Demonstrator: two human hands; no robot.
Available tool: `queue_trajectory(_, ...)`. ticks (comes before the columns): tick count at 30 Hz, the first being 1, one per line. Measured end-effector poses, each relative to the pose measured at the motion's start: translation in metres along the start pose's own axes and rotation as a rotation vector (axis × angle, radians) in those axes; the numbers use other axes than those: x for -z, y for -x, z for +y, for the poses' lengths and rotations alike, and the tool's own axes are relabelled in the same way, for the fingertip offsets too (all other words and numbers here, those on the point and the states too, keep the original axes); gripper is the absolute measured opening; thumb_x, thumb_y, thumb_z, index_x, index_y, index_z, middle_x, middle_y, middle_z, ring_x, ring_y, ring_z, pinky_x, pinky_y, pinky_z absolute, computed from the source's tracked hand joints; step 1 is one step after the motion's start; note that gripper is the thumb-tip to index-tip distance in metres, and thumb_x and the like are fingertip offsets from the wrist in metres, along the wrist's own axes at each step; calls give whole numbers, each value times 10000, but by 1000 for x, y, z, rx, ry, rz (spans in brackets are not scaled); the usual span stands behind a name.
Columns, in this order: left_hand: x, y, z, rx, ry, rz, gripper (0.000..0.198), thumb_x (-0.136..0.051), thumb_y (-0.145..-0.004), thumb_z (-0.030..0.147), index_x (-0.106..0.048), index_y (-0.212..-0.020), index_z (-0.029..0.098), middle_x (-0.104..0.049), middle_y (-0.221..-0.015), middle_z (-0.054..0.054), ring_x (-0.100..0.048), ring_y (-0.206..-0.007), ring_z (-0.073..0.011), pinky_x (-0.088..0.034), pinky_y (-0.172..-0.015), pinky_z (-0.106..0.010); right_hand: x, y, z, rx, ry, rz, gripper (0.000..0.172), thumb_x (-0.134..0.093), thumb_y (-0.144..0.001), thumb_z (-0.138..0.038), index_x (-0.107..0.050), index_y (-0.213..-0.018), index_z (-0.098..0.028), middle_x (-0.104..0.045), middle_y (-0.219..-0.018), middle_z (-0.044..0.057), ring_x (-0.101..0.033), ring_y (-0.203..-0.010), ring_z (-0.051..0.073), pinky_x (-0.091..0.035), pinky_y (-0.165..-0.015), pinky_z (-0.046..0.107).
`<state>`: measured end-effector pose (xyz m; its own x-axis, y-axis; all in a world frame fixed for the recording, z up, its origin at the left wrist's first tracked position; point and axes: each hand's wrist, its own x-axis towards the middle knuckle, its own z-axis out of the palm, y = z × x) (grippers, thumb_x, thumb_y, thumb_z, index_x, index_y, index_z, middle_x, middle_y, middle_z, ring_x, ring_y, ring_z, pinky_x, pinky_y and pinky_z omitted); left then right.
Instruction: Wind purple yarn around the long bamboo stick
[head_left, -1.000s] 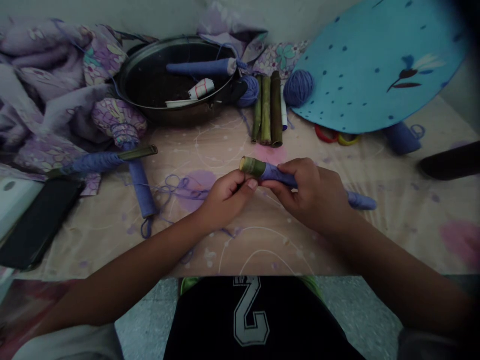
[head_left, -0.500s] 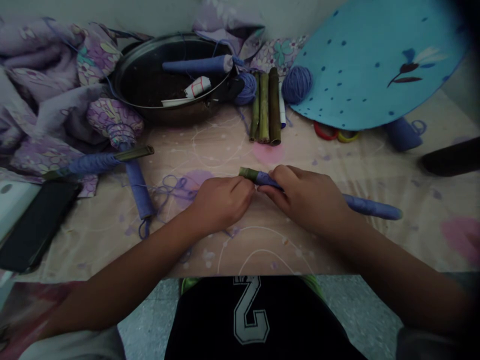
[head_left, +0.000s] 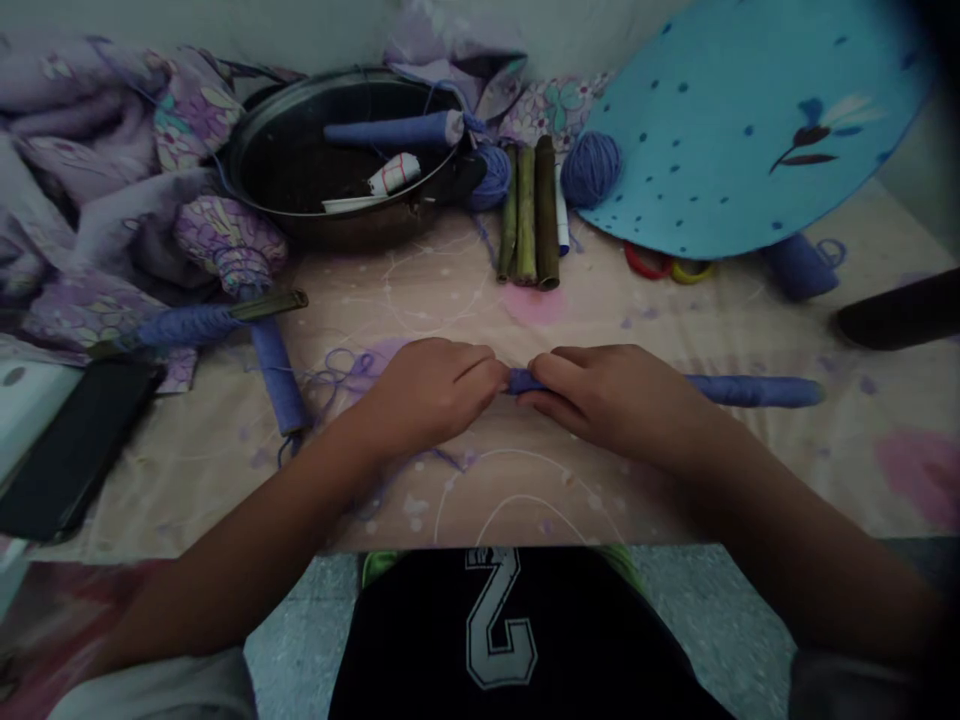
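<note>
Closest to the chest, a black jersey point(head_left: 510, 630) with a white 2 sits just below the edge of a floral bedsheet point(head_left: 600, 510). The left hand point(head_left: 431, 400) curves down over one end of a blue yarn-wrapped rod point(head_left: 750, 391), hiding that end, so I cannot tell whether it grips. The right hand point(head_left: 619, 400) closes narrowly around the rod, with its fingers lying across the yarn. The rod runs sideways across the sheet, showing a short blue stretch between the hands and a long covered length beyond the right hand; wrapping covers all that shows, and its hidden end cannot be judged. Loose blue yarn strands point(head_left: 337, 372) lie left of the left hand. Farther left rests a second wrapped rod point(head_left: 277, 375), beside a third wrapped rod point(head_left: 187, 326) with a bare green tip, and a black phone point(head_left: 75, 450). Beyond the hands, three bare green bamboo pieces point(head_left: 526, 215) lie side by side and unwrapped, between two blue yarn balls point(head_left: 591, 170). A dark metal pan point(head_left: 247, 150) holds another wrapped rod point(head_left: 394, 129), and a blue dotted hand fan point(head_left: 750, 130) leans at the far right.
</note>
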<state>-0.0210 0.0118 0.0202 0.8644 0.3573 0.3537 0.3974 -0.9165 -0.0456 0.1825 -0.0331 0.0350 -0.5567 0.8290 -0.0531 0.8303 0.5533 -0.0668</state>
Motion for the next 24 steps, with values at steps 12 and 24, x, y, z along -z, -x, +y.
queue_trajectory(12, -4, -3, -9, 130, 521, -283, 237, -400, -908, 277, -593, -857, 149, -640, -790, -17, -576, -725, -119, -403, -658, -226, -4, 5, 3, 189, 64, 0, 284, -373, -932, -377, -548, -932, -154, -629, -724, 46, -545, -569, 163, -216, -529, 276)
queue_trajectory(24, -4, -4, -12, 222, 899, -243, 206, -449, -872, 288, -544, -764, 141, -546, -661, 16, -473, -598, -80, -362, -579, -191, -11, 7, 4, 318, 37, 251, 385, -341, -944, -407, -562, -768, -144, -601, -650, 39, -553, -552, 147, -319, -522, 270)
